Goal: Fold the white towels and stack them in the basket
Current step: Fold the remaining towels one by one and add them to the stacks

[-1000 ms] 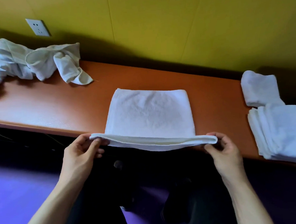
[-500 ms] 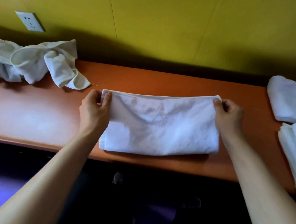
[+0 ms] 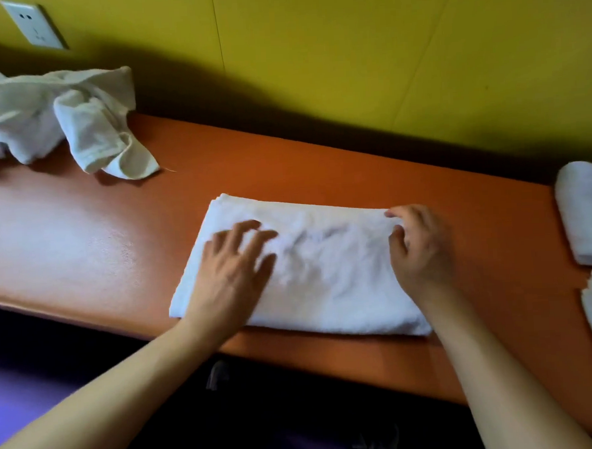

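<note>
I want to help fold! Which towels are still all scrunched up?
The crumpled towels at the far left of the orange table, below the wall socket. The others lie flat and folded.

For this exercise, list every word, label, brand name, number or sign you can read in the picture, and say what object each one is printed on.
There is no readable text.
The wall socket shows only slots, no lettering.
The folded towel, the crumpled towels and the orange table carry no visible label or print.
</note>
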Demonstrator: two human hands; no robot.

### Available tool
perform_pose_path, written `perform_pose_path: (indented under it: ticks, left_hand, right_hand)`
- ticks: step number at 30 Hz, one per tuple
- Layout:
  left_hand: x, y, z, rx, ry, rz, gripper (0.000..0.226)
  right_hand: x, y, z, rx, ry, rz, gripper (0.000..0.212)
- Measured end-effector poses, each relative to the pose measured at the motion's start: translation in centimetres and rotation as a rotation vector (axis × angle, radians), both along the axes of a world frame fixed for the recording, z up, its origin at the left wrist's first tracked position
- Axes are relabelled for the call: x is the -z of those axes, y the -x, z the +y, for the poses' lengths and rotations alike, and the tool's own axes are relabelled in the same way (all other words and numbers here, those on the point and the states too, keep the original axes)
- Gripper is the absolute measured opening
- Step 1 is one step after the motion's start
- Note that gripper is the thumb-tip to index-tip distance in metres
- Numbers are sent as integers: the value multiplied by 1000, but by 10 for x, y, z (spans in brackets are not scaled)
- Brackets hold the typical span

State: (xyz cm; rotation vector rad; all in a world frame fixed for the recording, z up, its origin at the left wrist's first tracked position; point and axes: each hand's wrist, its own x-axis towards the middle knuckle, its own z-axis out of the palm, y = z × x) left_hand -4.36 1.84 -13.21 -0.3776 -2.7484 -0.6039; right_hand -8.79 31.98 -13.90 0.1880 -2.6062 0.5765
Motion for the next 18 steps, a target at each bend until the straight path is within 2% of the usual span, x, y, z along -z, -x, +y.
perform_pose_path:
  ticks: [3, 6, 9, 13, 18]
  left_hand:
    - [5, -25, 29, 222, 194, -62, 35]
    - [12, -36, 38, 243, 303, -139, 42]
    - [9, -36, 39, 202, 317, -230, 48]
    - [4, -32, 45, 192, 332, -276, 53]
    - [5, -27, 52, 172, 398, -343, 57]
  right_hand:
    - [9, -1, -2, -202, -194, -256, 42]
    - [14, -14, 0, -153, -203, -416, 52]
    - [7, -39, 0, -30, -204, -452, 52]
    - [-4, -94, -6, 119, -300, -382, 43]
    - [-3, -158, -18, 135, -336, -387, 37]
